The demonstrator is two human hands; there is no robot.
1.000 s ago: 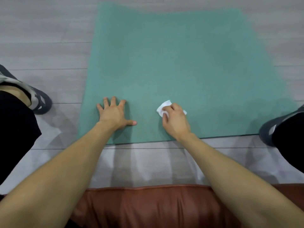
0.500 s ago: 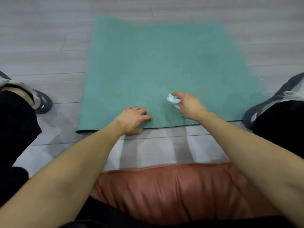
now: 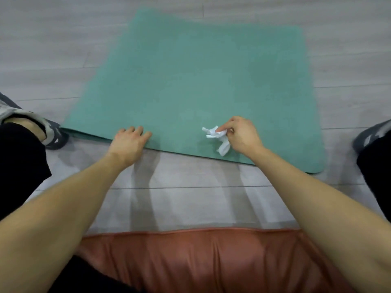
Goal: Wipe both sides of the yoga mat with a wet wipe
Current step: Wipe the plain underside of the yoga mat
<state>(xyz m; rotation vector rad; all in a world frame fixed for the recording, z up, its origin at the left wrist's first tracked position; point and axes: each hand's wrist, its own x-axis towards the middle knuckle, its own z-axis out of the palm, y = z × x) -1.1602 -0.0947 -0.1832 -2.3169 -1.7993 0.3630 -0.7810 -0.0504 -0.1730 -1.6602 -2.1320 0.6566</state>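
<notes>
A teal yoga mat (image 3: 201, 81) lies flat on the grey floor, its near edge running slightly slanted in front of me. My left hand (image 3: 129, 142) rests at that near edge with the fingers curled over the mat's rim. My right hand (image 3: 243, 134) hovers over the mat's near right part and pinches a crumpled white wet wipe (image 3: 218, 138), which hangs loose below the fingers.
A rust-red cushion (image 3: 201, 259) lies under me at the bottom. A grey shoe (image 3: 50, 132) sits at the left by the mat's corner, another shoe (image 3: 372, 134) at the right edge. Grey plank floor (image 3: 190, 197) surrounds the mat.
My left hand slid back from flat on the mat to its near edge and curled over it. My right hand lifted the wipe off the mat and moved right.
</notes>
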